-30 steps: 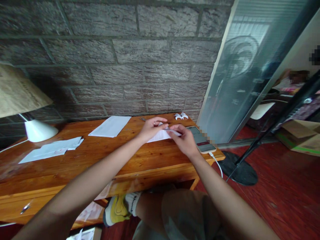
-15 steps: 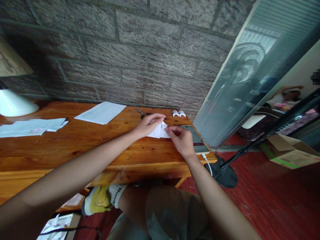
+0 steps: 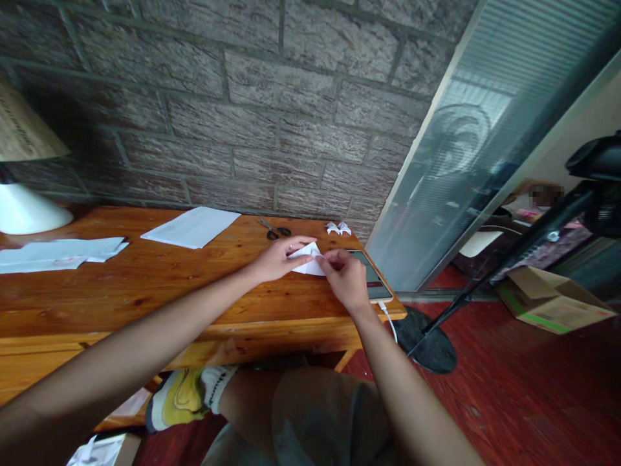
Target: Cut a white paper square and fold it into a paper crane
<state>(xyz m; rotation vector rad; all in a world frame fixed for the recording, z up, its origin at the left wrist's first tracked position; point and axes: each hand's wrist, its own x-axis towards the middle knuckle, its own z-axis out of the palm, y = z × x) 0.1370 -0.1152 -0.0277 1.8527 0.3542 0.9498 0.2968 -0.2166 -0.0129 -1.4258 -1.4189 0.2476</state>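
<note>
Fingers of our left hand [image 3: 276,260] and right hand [image 3: 345,281] pinched the small folded white paper [image 3: 307,259] on the orange wooden desk [image 3: 145,291]. Our right hand hid much of a grey smartphone [image 3: 372,285]; black scissors [image 3: 276,230] lay beyond, hard to make out.

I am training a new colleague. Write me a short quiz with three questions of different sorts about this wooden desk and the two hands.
1. True or false: the black-handled scissors lie between the hands and the brick wall.
2. Which thing lies under the right hand? A) a smartphone with a white cable B) a book C) a cup
3. Fill in: both the right hand and the left hand pinch a small folded piece of white ____.

Key
1. True.
2. A: the smartphone with a white cable lies at the right end of the orange wooden desk.
3. Paper.
</note>
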